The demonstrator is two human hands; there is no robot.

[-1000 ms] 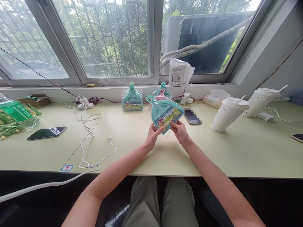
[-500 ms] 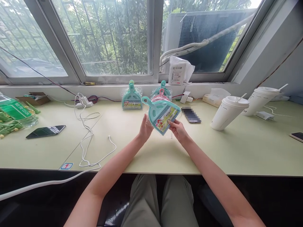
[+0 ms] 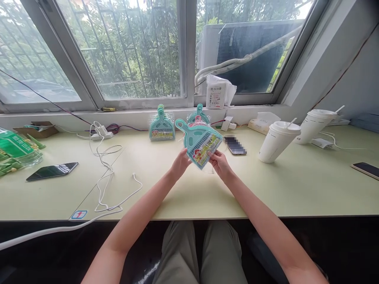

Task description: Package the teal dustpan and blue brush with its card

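Observation:
A teal mini dustpan (image 3: 194, 136) in clear wrapping, with a printed label and a row of bristles showing, is held tilted above the table, its handle toward the upper left. Closed on its lower left edge is my left hand (image 3: 180, 163), fingers partly hidden behind it. My right hand (image 3: 219, 162) pinches the lower right side over the label. Behind it a pink handle (image 3: 197, 118) and another wrapped teal dustpan (image 3: 199, 108) show in part. To the left, a stack of wrapped teal dustpans (image 3: 162, 128) stands against the sill.
Two white lidded cups (image 3: 278, 142) with straws stand on the right, beside a tissue pack (image 3: 263, 122). Phones lie at the left (image 3: 53, 171) and behind my right hand. A white cable (image 3: 103, 189) crosses the left table (image 3: 166, 203). A green-labelled bottle (image 3: 17, 144) lies far left.
The whole view has shifted slightly. Both hands keep hold of the dustpan, which stays at nearly the same tilt; my left fingers sit slightly lower along its edge.

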